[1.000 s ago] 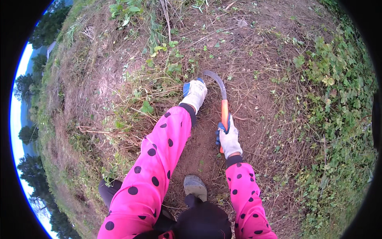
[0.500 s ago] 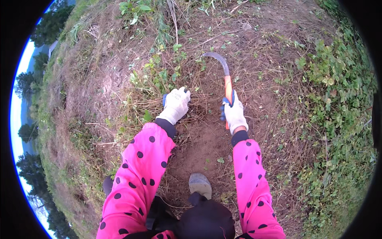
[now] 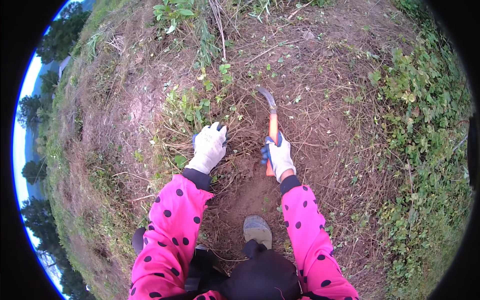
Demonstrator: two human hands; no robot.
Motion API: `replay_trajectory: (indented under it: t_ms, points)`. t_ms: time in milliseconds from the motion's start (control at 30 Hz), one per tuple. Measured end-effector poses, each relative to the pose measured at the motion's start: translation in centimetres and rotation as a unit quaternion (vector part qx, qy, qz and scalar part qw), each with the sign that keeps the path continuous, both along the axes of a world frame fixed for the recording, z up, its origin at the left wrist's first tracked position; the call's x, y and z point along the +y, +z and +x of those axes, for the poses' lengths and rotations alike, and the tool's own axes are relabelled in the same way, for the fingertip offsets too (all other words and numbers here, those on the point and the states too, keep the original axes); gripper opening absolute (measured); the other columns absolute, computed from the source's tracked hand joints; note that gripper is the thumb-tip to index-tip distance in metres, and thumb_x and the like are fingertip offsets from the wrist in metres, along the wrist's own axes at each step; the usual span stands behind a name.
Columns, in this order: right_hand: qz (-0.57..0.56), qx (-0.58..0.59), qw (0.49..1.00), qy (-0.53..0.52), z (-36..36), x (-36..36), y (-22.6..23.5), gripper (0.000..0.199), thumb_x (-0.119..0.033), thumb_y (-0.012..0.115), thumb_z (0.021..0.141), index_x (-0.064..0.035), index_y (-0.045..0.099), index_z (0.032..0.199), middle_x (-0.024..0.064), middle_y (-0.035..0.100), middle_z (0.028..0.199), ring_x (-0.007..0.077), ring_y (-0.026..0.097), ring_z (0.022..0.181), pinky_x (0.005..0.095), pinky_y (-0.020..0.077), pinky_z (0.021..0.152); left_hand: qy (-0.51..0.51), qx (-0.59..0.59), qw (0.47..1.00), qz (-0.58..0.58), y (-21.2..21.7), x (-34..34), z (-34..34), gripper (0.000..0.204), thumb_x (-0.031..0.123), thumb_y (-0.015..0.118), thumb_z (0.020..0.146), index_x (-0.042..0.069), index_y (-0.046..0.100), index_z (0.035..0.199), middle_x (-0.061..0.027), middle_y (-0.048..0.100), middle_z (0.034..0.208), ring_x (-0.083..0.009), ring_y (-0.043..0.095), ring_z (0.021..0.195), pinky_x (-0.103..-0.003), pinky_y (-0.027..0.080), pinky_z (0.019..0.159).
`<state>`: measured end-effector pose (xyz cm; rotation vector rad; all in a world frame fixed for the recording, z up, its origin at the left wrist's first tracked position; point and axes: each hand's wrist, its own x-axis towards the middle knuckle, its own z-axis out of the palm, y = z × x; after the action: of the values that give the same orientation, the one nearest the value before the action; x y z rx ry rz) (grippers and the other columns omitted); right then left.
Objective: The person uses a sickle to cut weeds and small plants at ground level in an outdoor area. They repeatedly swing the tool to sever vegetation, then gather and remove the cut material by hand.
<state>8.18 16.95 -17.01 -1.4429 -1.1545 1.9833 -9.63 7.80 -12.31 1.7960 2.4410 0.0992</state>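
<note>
My right hand [image 3: 280,154], in a white glove with blue palm, is wrapped round the orange handle [image 3: 273,129] of a sickle. Its curved dark metal blade [image 3: 269,98] points away from me, the tip bending left close over the ground. To the left, my left hand [image 3: 209,147], gloved the same way, is closed on a clump of weeds [image 3: 187,110], with green leaves and dry stems around it. The fingertips are partly hidden among the stems. A gap of bare soil and dry stalks lies between the two hands.
Brown soil [image 3: 250,197] with cut dry stalks slopes around me. One of my shoes [image 3: 257,230] stands just below the hands. Dense green creepers [image 3: 425,150] cover the right side. A leafy plant [image 3: 174,12] grows at the far end. Trees [image 3: 37,220] show at the left rim.
My right hand has drawn the sickle nearer and to the left, and its blade looks shorter and more tilted. My left hand sits slightly nearer and further left, still on the weeds.
</note>
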Motion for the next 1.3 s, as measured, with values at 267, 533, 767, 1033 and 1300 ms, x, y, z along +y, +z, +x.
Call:
replay_trajectory:
  t_ms: [267, 533, 767, 1033, 1300]
  points:
    - [-0.123, -0.025, 0.987, 0.104, 8.5, -13.9, 4.2, 0.053, -0.003, 0.052, 0.084, -0.0134, 0.033, 0.133, 0.0011, 0.053, 0.069, 0.0079, 0.049, 0.049, 0.0257, 0.0448, 0.042, 0.081, -0.078, 0.977, 0.182, -0.2, -13.6, -0.1, 0.030, 0.008, 0.060, 0.067, 0.009, 0.059, 0.097, -0.0112, 0.054, 0.079, -0.0318, 0.057, 0.072, -0.037, 0.047, 0.063]
    - [-0.164, 0.139, 0.976, -0.040, -5.6, -2.4, -0.7, 0.005, -0.009, 0.049, 0.087, -0.0089, 0.044, 0.089, 0.0010, 0.048, 0.060, 0.0121, 0.046, 0.044, 0.0278, 0.0423, 0.038, 0.115, -0.123, 0.970, 0.176, -0.8, -12.9, 1.5, 0.040, 0.006, 0.063, 0.065, 0.008, 0.055, 0.104, -0.0134, 0.054, 0.092, -0.0326, 0.055, 0.085, -0.038, 0.045, 0.072]
    - [0.300, -0.197, 0.824, 0.438, -7.3, -12.2, 6.9, 0.064, -0.015, 0.045, 0.085, 0.0064, 0.014, 0.136, 0.0212, 0.057, 0.075, 0.0289, 0.060, 0.059, 0.0398, 0.0470, 0.052, 0.141, -0.047, 0.954, 0.262, -2.9, -16.9, 3.7, 0.040, 0.009, 0.064, 0.068, 0.001, 0.052, 0.106, -0.0186, 0.053, 0.095, -0.0368, 0.052, 0.087, -0.042, 0.043, 0.076]
    - [0.313, -0.091, 0.921, 0.215, -4.5, -2.5, 3.6, 0.062, -0.014, 0.050, 0.087, -0.0090, 0.016, 0.138, 0.0078, 0.056, 0.072, 0.0156, 0.053, 0.050, 0.0323, 0.0434, 0.043, 0.125, -0.103, 0.955, 0.249, -3.6, -16.1, 1.8, 0.053, 0.000, 0.067, 0.063, 0.005, 0.050, 0.113, -0.0168, 0.053, 0.096, -0.0344, 0.053, 0.087, -0.039, 0.043, 0.077]
    - [0.086, -0.108, 0.968, 0.209, -0.4, 0.9, -0.8, 0.053, -0.007, 0.048, 0.086, -0.0131, 0.028, 0.135, 0.0032, 0.052, 0.070, 0.0103, 0.048, 0.052, 0.0276, 0.0446, 0.044, 0.166, -0.165, 0.951, 0.203, -2.1, -14.8, 0.9, 0.043, 0.001, 0.067, 0.067, 0.000, 0.053, 0.108, -0.0162, 0.053, 0.097, -0.0322, 0.054, 0.086, -0.036, 0.044, 0.076]
